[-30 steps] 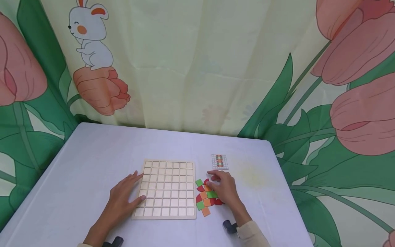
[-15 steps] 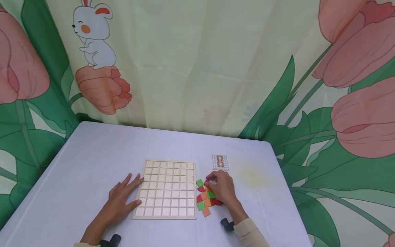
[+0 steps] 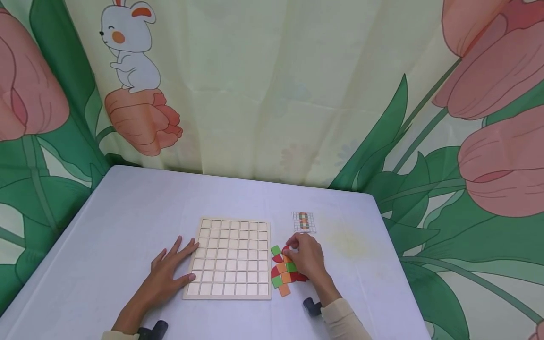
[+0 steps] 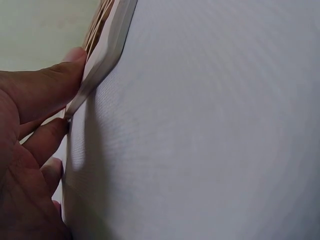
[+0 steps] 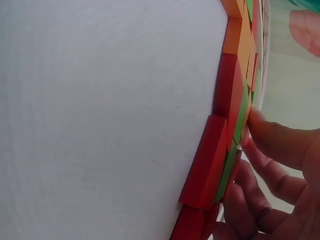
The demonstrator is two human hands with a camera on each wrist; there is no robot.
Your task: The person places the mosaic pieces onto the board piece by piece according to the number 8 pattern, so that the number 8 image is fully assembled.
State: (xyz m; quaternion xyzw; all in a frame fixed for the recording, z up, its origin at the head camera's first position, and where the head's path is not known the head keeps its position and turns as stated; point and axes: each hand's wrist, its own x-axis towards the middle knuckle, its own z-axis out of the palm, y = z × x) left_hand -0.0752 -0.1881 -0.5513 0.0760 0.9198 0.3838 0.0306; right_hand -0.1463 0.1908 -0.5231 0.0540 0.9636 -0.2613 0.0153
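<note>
A pale wooden board [image 3: 227,297] with a grid of square hollows lies flat on the table. Fingers spread, my left hand [image 3: 163,274] rests at its left edge; in the left wrist view the thumb [image 4: 57,80] lies against the board's rim [image 4: 100,62]. To the right of the board is a cluster of flat red, orange and green tiles. At the cluster's far end, my right hand [image 3: 310,257] pinches a red curved-edged tile [image 3: 285,249] between thumb and forefinger. Its palm covers part of the cluster. Red tiles [image 5: 206,162] stand out near the fingers in the right wrist view.
A small card [image 3: 303,222] with a coloured grid pattern lies beyond the right hand. The white-covered table [image 3: 140,203] backs onto a printed curtain [image 3: 246,94]. An orange tile [image 3: 284,290] sits at the cluster's near end.
My right forefinger has curled down from its raised position to the red tile by the thumb. My left hand has shifted slightly left, its fingers now at the board's edge.
</note>
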